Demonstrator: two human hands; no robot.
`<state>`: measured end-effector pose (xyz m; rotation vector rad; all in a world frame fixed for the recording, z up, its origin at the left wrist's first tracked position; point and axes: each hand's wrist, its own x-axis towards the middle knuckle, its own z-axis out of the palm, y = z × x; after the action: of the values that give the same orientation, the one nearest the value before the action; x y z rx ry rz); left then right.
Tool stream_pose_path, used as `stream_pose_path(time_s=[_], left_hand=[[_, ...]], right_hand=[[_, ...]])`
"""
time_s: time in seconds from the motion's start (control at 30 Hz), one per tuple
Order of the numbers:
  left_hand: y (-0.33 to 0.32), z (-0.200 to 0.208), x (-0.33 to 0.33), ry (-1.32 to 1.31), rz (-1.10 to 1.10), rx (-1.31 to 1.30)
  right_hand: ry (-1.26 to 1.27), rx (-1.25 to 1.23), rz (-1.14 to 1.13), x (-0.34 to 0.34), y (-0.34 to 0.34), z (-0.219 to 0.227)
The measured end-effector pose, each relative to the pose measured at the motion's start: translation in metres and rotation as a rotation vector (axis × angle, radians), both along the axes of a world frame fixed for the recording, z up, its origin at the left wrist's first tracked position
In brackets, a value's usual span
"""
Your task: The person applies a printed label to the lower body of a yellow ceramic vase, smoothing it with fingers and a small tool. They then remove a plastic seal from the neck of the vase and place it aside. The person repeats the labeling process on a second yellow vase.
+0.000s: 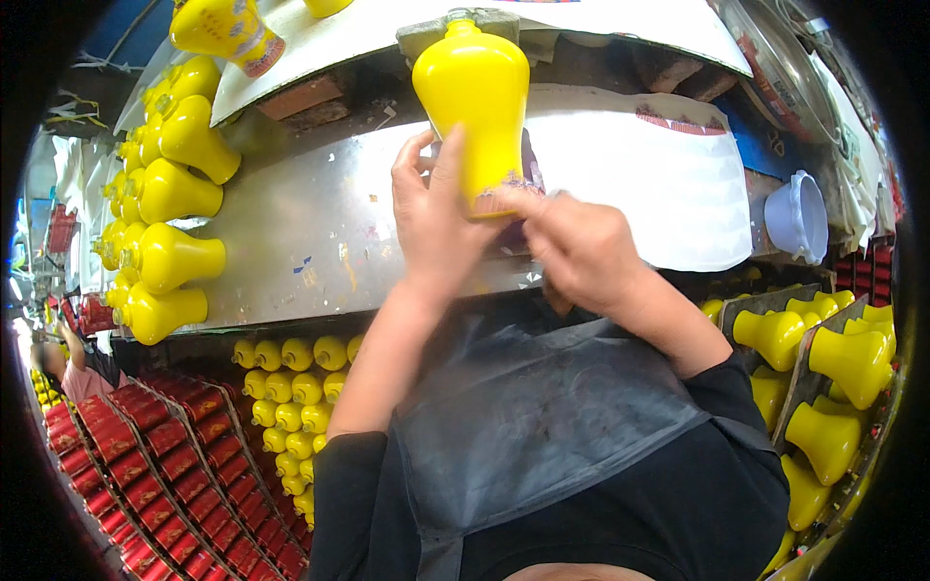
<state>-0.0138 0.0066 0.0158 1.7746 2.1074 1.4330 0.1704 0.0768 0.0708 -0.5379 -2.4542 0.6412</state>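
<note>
A glossy yellow vase-shaped bottle [475,82] lies in front of me, its neck pointing away and touching a grey block [417,37]. Near its base a reddish and purple printed pattern [504,194] shows. My left hand [436,203], blurred, is at the bottle's left lower side, fingers apart, one digit against the yellow surface. Over the patterned base is my right hand [581,237], its index finger stretched onto it and the other fingers curled. Whether anything small sits in those curled fingers is hidden.
A white sheet [635,184] with printed pieces at its far edge lies right on the metal table [291,223]. Yellow bottles [179,257] line its left end. A pale basin [796,218] stands right. Racks of red items [145,460] and yellow bottles [823,441] flank me.
</note>
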Motion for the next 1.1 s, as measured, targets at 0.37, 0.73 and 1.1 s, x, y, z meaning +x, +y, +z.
stream_pose_path(time_s=[0.37,0.73,1.1], left_hand=[[-0.002,-0.006,-0.002,-0.078,-0.105,-0.053],[0.001,0.007,0.001,0.087,-0.054,-0.041],[-0.008,-0.007,-0.015,-0.545,-0.275,-0.053]], right_hand=[[-0.196,0.208,-0.113,0.005,-0.002,-0.008],[-0.073,-0.34,-0.246,0.012,0.024,-0.023],[-0.047,-1.053,-0.245,0.011,0.021,-0.013]])
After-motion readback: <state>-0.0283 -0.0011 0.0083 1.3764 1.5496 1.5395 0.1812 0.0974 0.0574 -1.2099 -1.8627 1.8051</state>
